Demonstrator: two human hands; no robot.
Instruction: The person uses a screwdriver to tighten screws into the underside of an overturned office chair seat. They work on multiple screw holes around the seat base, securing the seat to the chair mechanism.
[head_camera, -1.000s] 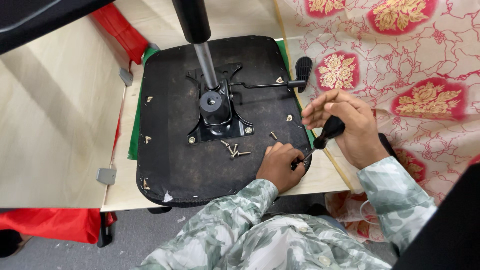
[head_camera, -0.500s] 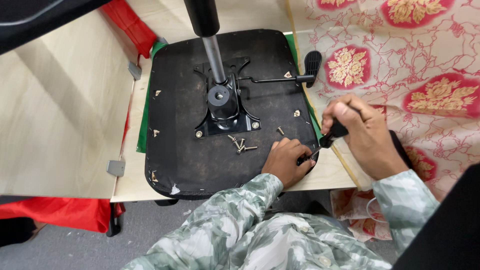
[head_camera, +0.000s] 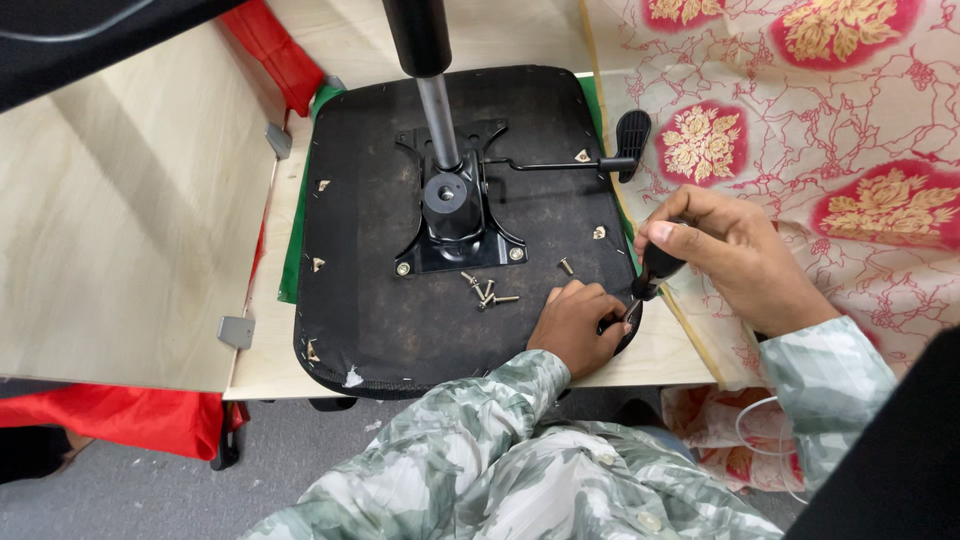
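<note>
The seat base is black, with a white scuff at its near edge and small brass-coloured fittings along its rim. The mounting plate at its middle is black, its post silver below a black sleeve. The loose screws are brass-coloured. The screwdriver has a black handle. The desk is pale wood with grey brackets; green shows along the seat's edges. The cloth at the right edge is cream with red line-work and red medallions bearing gold flowers. The sleeves are grey-green camouflage. Red fabric hangs below the desk's near edge.
</note>
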